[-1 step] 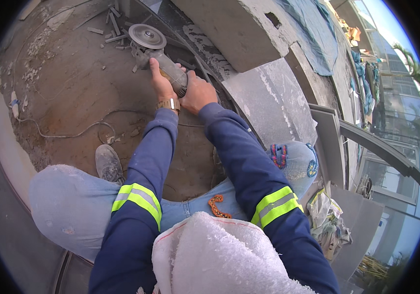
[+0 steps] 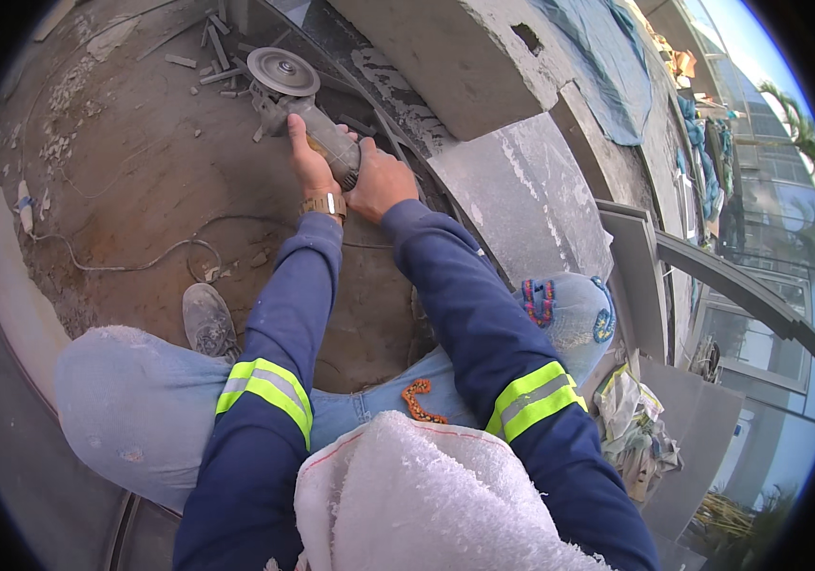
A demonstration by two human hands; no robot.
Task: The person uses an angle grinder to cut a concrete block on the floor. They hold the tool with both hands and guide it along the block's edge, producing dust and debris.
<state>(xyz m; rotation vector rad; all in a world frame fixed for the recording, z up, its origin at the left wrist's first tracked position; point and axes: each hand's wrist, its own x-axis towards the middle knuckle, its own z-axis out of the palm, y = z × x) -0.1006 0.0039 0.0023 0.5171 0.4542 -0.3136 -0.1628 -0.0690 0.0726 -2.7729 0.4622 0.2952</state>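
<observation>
Both my hands hold a dusty grey angle grinder (image 2: 333, 152) out in front of me. Its round cutting disc (image 2: 283, 71) points away from me at the far end. My left hand (image 2: 312, 169), with a watch at the wrist, is closed around the body from the left, thumb laid along it. Around the rear of the grinder my right hand (image 2: 383, 181) is wrapped from the right. Just beyond and right of the disc runs a dark metal edge (image 2: 369, 95). The disc appears apart from that edge, though I cannot tell the exact gap.
A power cord (image 2: 131, 267) loops over the dirt floor to a white connector (image 2: 25, 205). Offcut strips (image 2: 220, 57) lie at the far left. A grey sheet (image 2: 526, 195) leans right, near a concrete block (image 2: 455, 67). Crumpled bags (image 2: 631, 419) lie by my right knee.
The whole view has shifted very slightly. My hands keep the same grip on the grinder, and nothing else has visibly moved.
</observation>
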